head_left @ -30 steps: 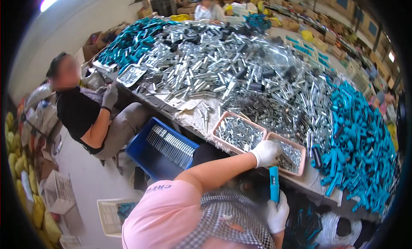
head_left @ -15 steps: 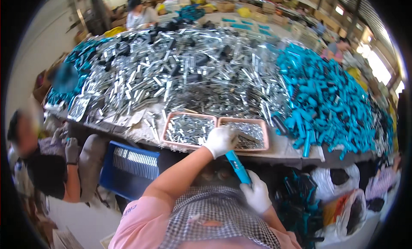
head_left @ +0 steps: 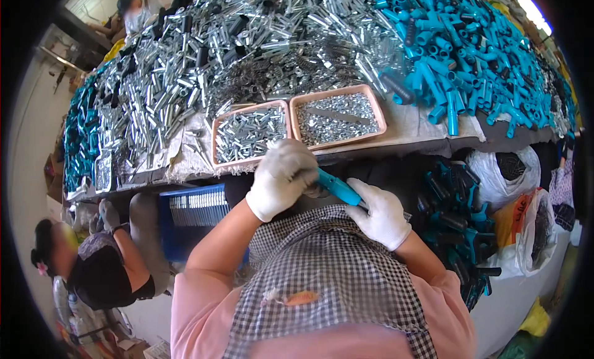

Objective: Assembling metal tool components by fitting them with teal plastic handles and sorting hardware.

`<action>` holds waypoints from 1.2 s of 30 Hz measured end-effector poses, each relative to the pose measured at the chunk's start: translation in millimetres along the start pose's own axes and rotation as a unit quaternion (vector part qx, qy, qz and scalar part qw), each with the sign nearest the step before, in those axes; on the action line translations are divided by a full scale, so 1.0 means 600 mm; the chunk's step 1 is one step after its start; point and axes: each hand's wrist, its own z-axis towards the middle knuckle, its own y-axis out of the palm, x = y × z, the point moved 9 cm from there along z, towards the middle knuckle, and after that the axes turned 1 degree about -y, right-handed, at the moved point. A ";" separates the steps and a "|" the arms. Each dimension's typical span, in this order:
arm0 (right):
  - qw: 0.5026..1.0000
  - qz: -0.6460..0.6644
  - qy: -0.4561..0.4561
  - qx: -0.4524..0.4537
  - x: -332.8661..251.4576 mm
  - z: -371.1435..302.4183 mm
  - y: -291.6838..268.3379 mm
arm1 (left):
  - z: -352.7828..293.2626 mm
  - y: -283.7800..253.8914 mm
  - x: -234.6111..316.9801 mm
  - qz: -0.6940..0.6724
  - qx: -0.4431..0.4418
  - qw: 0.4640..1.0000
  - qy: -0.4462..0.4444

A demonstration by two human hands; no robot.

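Note:
A teal plastic tool handle (head_left: 337,187) slants in front of my apron. My right hand (head_left: 380,217), in a white glove, is closed round its lower right end. The gloved left hand (head_left: 279,178) is bent at the handle's upper left end, fingers pinched together; what they hold is hidden. Just beyond it stands a pink tray of short metal pins (head_left: 252,135). A second pink tray (head_left: 383,121) beside it holds small shiny parts, and a flat metal strip (head_left: 337,116) lies on them.
Heaps of metal tubes (head_left: 167,81) and teal handles (head_left: 458,62) cover the table. Below its edge are a blue crate (head_left: 176,235) with metal rods, dark teal-and-black tools (head_left: 455,217), and white bags (head_left: 510,183). A co-worker (head_left: 93,260) sits at left.
My left hand has come back from the right tray's near edge toward the handle's end. The handle now lies at a flatter slant. My view has tilted down.

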 end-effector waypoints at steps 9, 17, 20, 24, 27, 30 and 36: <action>0.994 -0.084 -0.060 -0.045 -0.035 0.013 0.019 | -0.044 0.045 0.003 -0.011 -0.125 0.992 -0.023; 0.973 0.153 0.049 -0.166 0.026 -0.012 0.045 | -0.070 0.078 0.041 0.088 -0.241 0.965 0.051; 0.961 0.224 0.041 -0.157 0.026 -0.011 0.039 | -0.073 0.083 0.045 0.160 -0.216 0.956 0.118; 0.961 0.156 0.037 -0.224 0.015 -0.004 0.029 | -0.044 0.089 0.039 0.114 -0.237 0.960 0.093; 0.966 0.055 -0.008 -0.254 0.008 0.002 0.036 | -0.021 0.113 0.040 0.112 -0.279 0.948 0.107; 0.984 0.053 -0.014 -0.168 0.009 0.021 0.016 | 0.033 0.098 0.023 0.087 -0.201 0.967 0.127; 0.930 0.296 0.216 0.021 0.057 -0.008 -0.036 | 0.106 0.124 -0.136 0.144 -0.160 0.952 -0.219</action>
